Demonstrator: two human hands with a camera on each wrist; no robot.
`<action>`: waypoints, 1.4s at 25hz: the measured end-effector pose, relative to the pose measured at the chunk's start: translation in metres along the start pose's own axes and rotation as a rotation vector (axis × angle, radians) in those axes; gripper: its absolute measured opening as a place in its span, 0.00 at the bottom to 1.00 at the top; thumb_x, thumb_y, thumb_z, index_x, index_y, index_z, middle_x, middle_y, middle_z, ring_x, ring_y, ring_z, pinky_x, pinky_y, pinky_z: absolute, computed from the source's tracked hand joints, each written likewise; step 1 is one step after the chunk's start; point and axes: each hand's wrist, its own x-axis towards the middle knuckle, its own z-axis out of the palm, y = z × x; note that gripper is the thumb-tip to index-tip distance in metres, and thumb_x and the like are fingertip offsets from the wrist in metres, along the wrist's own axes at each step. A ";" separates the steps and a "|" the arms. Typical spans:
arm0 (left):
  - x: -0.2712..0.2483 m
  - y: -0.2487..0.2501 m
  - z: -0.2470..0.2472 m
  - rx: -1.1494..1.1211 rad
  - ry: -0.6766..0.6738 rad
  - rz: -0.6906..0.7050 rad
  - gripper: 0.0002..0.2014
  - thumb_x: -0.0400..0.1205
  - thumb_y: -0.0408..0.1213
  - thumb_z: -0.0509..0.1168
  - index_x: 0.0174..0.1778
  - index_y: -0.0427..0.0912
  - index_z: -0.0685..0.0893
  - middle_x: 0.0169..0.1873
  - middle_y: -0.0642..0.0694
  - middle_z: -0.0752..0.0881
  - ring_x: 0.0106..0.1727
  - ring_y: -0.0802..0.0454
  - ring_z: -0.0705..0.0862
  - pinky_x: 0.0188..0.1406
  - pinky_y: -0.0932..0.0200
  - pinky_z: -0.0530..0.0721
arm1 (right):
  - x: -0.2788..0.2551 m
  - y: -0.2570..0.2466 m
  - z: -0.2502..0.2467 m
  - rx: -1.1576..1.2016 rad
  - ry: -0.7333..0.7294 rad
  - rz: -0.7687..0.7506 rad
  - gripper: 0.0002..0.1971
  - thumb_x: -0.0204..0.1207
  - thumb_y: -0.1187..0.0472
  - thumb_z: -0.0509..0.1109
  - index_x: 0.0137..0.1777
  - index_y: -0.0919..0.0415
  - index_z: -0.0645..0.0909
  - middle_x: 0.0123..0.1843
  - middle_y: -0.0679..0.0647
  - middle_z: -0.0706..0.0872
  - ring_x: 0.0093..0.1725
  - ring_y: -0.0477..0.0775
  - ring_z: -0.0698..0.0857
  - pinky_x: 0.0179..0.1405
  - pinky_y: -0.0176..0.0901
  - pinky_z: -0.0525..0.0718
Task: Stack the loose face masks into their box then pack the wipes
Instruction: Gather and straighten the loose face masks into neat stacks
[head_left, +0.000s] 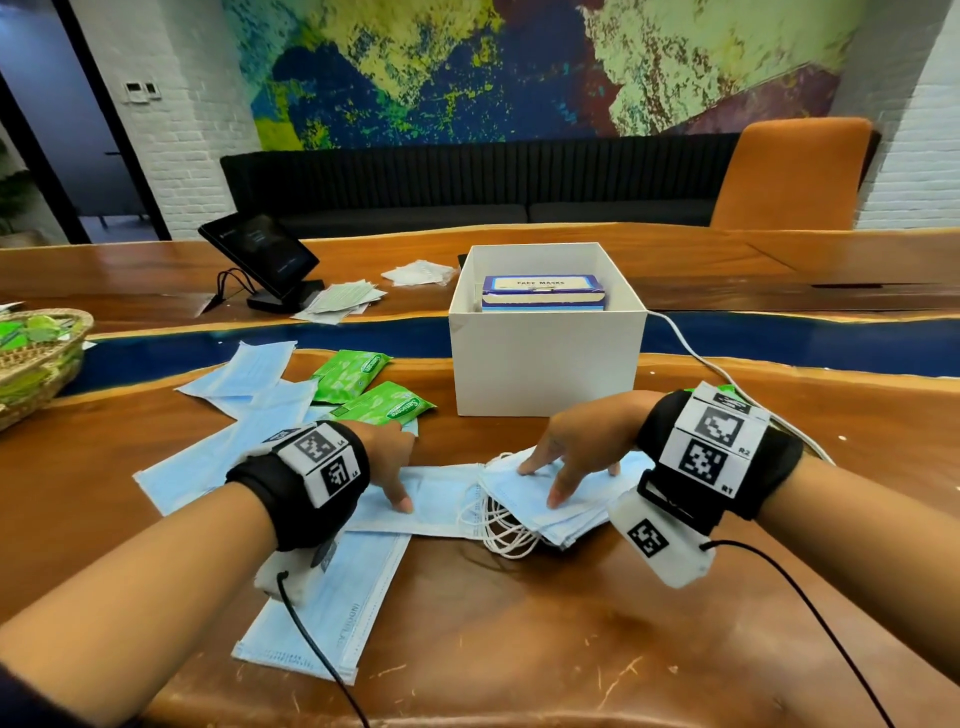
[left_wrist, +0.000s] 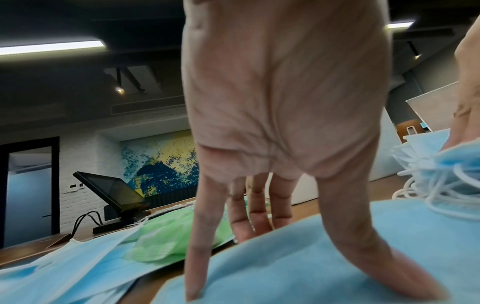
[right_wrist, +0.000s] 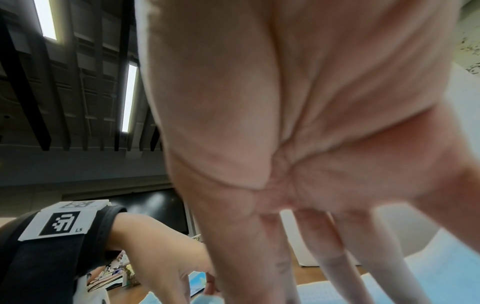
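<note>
A stack of blue face masks (head_left: 563, 506) with tangled white ear loops lies on the wooden table (head_left: 519, 623) in front of me. My right hand (head_left: 566, 457) presses down on the stack with spread, straight fingers (right_wrist: 335, 265). My left hand (head_left: 392, 467) presses a single flat blue mask (head_left: 441, 504) just left of the stack, fingers (left_wrist: 197, 257) straight. More loose blue masks (head_left: 249, 395) lie scattered to the left. Two green wipes packets (head_left: 387, 405) sit behind the left hand. The blue face mask box (head_left: 543, 293) stands inside a white open carton (head_left: 545, 358).
A woven basket (head_left: 36, 364) with green packets sits at the far left edge. A tablet on a stand (head_left: 260, 254) and white packets (head_left: 343, 301) lie beyond the blue resin strip. A white cable (head_left: 691, 348) runs right of the carton. An orange chair (head_left: 795, 176) stands behind.
</note>
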 end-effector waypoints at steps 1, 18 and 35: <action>0.000 0.000 0.000 -0.007 0.018 0.007 0.34 0.76 0.53 0.69 0.71 0.36 0.70 0.68 0.40 0.73 0.67 0.42 0.76 0.56 0.55 0.74 | 0.000 0.000 0.001 0.004 0.002 -0.002 0.31 0.77 0.53 0.70 0.79 0.48 0.66 0.79 0.52 0.70 0.65 0.55 0.76 0.45 0.47 0.87; -0.051 -0.018 -0.066 -0.684 1.135 0.015 0.13 0.79 0.49 0.67 0.52 0.44 0.77 0.47 0.43 0.85 0.55 0.36 0.82 0.43 0.48 0.74 | -0.004 0.001 -0.013 0.386 0.614 -0.010 0.29 0.76 0.45 0.69 0.73 0.59 0.72 0.68 0.58 0.80 0.63 0.55 0.80 0.57 0.40 0.75; -0.059 -0.004 -0.097 -1.108 1.226 0.241 0.10 0.79 0.37 0.69 0.53 0.38 0.87 0.44 0.46 0.84 0.47 0.47 0.83 0.49 0.55 0.82 | -0.014 -0.002 -0.036 0.804 1.099 -0.116 0.12 0.83 0.60 0.62 0.45 0.67 0.84 0.42 0.58 0.84 0.42 0.55 0.80 0.39 0.44 0.74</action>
